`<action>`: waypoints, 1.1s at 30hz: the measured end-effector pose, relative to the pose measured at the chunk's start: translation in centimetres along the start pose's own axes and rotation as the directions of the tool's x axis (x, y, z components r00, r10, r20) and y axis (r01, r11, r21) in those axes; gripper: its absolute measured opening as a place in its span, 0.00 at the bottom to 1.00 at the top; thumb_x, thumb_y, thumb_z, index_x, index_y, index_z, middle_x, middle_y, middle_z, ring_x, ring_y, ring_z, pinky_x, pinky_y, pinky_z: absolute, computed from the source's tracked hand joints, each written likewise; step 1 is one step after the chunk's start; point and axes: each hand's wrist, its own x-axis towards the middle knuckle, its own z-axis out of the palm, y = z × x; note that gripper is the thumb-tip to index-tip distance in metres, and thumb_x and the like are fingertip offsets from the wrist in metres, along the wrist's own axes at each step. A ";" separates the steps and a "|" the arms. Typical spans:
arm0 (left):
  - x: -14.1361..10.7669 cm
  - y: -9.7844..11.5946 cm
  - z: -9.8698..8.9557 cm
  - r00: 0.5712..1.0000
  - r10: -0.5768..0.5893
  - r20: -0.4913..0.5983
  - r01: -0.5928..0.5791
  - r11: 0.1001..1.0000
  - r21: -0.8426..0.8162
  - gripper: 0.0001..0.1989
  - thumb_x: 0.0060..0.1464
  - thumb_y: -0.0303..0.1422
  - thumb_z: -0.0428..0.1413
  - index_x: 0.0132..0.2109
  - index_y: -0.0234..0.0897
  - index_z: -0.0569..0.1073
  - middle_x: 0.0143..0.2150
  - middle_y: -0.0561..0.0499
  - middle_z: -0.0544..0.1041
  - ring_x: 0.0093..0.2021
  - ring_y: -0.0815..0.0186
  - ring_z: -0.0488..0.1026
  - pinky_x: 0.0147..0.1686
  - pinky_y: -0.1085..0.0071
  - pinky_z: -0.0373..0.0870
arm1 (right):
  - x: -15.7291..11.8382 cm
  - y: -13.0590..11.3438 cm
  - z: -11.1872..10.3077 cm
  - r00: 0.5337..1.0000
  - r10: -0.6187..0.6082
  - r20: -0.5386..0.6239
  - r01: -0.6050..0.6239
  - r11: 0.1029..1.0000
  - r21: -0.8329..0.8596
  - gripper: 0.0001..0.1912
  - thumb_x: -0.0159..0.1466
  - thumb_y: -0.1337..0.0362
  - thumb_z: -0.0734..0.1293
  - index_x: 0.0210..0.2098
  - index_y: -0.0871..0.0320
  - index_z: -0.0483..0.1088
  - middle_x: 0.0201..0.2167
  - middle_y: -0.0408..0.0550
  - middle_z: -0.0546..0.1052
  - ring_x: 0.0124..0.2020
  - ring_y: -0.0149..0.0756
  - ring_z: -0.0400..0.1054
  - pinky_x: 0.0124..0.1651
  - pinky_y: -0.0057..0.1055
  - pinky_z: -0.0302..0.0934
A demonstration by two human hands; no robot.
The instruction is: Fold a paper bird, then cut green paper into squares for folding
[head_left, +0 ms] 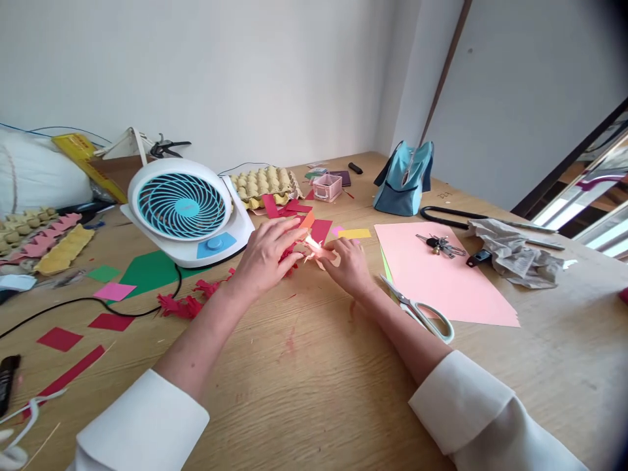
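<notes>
Both my hands are over the middle of the wooden table (294,373). My right hand (349,265) has its fingers closed on a small pale pink paper piece (314,246), brightly lit. Close by on the left is my left hand (267,252), palm down, thumb and fingers apart, its fingertips near that piece; nothing shows in its grip. Crumpled red paper pieces (181,306) lie beside and partly behind my left hand. Flat red paper (321,231) and a yellow strip (354,233) rest beyond the hands.
A white and blue fan (184,206) stands left, its black cable crossing the table. Scissors (422,313) lie by pink sheets (441,278) with keys (441,246) on them. Behind are egg trays (267,185), a pink basket (327,188) and a blue bag (405,180).
</notes>
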 end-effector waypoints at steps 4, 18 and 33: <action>-2.9 -0.1 -1.7 0.997 -0.031 0.075 0.025 0.997 0.077 0.18 0.60 0.32 0.55 0.57 0.39 0.72 0.59 0.46 0.73 0.60 0.54 0.64 0.58 0.53 0.61 | -1.1 -2.3 0.7 0.981 -0.170 0.095 0.152 0.974 0.170 0.08 0.64 0.60 0.66 0.42 0.55 0.71 0.42 0.48 0.76 0.46 0.42 0.67 0.52 0.36 0.57; -13.8 3.4 -2.8 0.964 -0.242 0.112 0.225 0.963 0.145 0.07 0.61 0.34 0.56 0.45 0.43 0.77 0.44 0.51 0.81 0.45 0.58 0.70 0.43 0.60 0.59 | -5.8 -6.7 2.6 0.845 -0.459 0.274 0.348 0.861 0.371 0.07 0.64 0.63 0.68 0.41 0.56 0.71 0.38 0.49 0.75 0.39 0.40 0.65 0.44 0.36 0.57; -15.0 3.7 -1.1 0.958 -0.248 0.142 0.249 0.968 0.014 0.05 0.62 0.29 0.55 0.44 0.39 0.75 0.42 0.51 0.81 0.42 0.61 0.71 0.42 0.64 0.64 | -6.1 -6.8 2.7 0.817 -0.478 0.324 0.356 0.859 0.369 0.05 0.65 0.64 0.68 0.40 0.59 0.72 0.36 0.50 0.75 0.36 0.38 0.64 0.40 0.33 0.55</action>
